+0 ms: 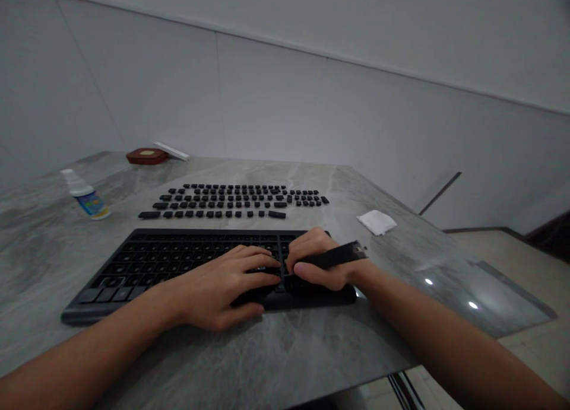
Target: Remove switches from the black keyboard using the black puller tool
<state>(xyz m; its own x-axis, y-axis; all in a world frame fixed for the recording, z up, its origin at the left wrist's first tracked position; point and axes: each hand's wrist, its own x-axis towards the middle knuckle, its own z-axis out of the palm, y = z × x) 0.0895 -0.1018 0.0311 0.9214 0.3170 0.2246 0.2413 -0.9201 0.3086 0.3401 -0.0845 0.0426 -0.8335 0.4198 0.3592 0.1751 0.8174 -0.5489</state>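
A black keyboard [167,247] lies on the grey marble-look table, most of its key positions bare of caps. Several caps remain along its lower left row. My left hand [231,285] rests palm down over the middle of the keyboard, fingers spread, fingertips near the right-hand key section. Over that right section, my right hand [318,261] is closed around a slim black flat-handled tool [341,254]. The tool's rear end sticks out toward the right; its working end is hidden under my fingers. Beyond the keyboard, loose black keycaps [229,205] are laid out in rows.
A white-capped spray bottle [89,196] stands at the left. Farther back are a reddish-brown case [146,156] and a white flat bar [171,151]. A folded white tissue [376,222] lies on the right. The table's edge [356,389] runs close in front, with the wall behind.
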